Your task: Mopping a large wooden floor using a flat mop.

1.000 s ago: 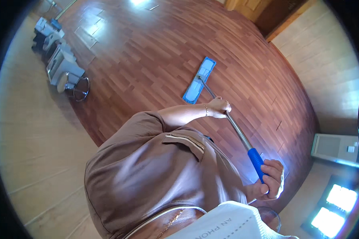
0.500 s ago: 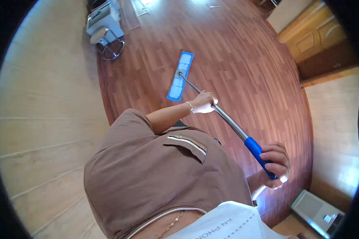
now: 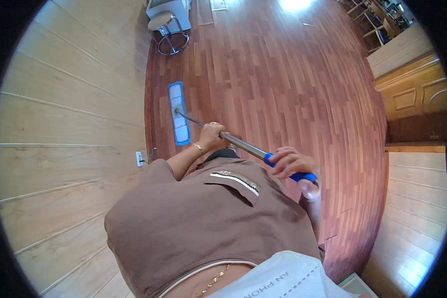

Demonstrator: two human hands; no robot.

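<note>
The flat mop head (image 3: 181,124) now lies on the wood floor (image 3: 293,89) closer to the left wall (image 3: 79,119), which appears to bring the wall-side strip within reach. Left hand (image 3: 212,135) fingers remain clenched around the metal pole (image 3: 246,146); right hand (image 3: 295,166) fingers grasp the blue grip (image 3: 304,177).

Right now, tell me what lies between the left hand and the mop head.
The head view shows the lower pole there, running from left hand to mop head.
</note>
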